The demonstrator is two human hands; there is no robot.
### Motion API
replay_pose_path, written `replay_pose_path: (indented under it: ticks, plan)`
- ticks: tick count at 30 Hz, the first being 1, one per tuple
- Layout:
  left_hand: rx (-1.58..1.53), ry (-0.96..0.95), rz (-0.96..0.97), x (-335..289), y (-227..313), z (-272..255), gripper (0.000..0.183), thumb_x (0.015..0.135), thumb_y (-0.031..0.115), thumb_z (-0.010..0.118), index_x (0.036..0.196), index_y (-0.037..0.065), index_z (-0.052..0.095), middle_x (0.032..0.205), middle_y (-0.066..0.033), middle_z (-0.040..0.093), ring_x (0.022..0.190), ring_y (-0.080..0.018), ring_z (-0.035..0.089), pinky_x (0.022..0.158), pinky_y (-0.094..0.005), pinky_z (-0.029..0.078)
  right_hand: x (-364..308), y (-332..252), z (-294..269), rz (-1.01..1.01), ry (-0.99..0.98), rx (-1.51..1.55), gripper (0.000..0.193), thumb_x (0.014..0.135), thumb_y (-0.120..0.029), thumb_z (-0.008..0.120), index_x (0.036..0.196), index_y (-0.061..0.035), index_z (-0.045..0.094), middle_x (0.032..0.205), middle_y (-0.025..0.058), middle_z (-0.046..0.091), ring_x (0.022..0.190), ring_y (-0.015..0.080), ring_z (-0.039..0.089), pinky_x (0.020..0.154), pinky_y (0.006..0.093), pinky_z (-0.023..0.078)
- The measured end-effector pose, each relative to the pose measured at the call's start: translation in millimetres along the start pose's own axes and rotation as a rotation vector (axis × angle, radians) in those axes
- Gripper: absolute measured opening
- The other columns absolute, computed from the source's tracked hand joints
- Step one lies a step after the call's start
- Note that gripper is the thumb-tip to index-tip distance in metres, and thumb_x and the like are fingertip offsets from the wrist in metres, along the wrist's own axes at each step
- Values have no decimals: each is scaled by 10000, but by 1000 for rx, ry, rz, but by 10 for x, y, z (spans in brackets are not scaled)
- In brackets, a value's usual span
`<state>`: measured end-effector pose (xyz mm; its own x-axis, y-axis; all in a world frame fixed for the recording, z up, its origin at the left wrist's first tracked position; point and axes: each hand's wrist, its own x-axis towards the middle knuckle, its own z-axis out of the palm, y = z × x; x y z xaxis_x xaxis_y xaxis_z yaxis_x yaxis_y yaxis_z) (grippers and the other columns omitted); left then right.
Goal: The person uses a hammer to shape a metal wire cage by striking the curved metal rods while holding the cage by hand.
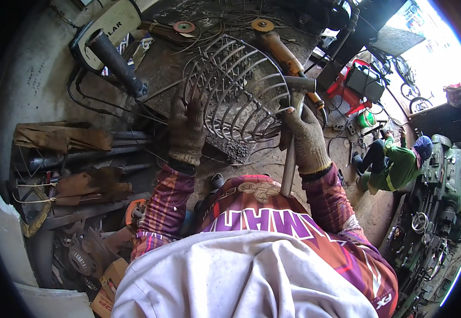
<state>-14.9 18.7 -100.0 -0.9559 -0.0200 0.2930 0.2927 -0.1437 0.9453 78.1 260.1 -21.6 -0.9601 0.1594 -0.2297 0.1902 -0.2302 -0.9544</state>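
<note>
Metal cage (pixel 239 95): rounded, curved grey bars with open gaps, standing tilted
Hammer (pixel 289 161): thick cylindrical head at the cage's right edge, long bare handle pointing down, nearly upright

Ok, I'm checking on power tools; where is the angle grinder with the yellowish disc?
In the head view, the angle grinder is near the top, right of centre, just beyond the hammer in the right hand.

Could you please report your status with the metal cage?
Left hand at near-left side of metal cage. Right hand gripping hammer. Orange grinder lying just beyond.
</note>
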Motion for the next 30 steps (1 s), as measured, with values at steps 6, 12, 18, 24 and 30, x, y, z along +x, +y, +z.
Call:
replay_pose_path:
  ticks: [6,12,18,24,30]
  plan:
    - [510,159,45,-60,-62,-194,628,920,663,618,1017,43,618,864,-29,584,774,-149,518,731,-347,446,44,102,-34,-41,-2,-16,363,1006,-374,635,1111,-30,588,767,17,582,549,96,559,482,249,488]
    - [546,231,183,234,476,-306,499,893,537,730,899,48,628,715,7,543,655,-118,512,614,-335,436,134,300,-137,-36,-10,72,507,1014,-464,590,1252,-18,546,912,49,628,580,98,572,500,259,507]
    - [445,71,-35,453,821,-560,496,879,529,755,937,44,670,716,40,561,621,-50,504,563,-255,409,271,429,-393,39,-13,0,381,975,-303,666,1195,-12,556,898,42,631,595,94,572,517,247,504]
    - [463,-164,-100,533,879,-492,571,862,639,718,1000,88,653,728,52,553,571,-49,480,511,-238,382,379,455,-314,78,15,-71,464,961,-339,659,1278,-23,535,862,17,576,595,89,555,522,253,487]
    - [333,-162,-210,497,862,-320,488,853,541,784,916,70,674,753,45,615,581,-34,529,476,-220,401,376,454,-238,-58,-18,-122,678,972,-334,661,1520,-59,372,932,19,596,624,66,542,536,244,483]
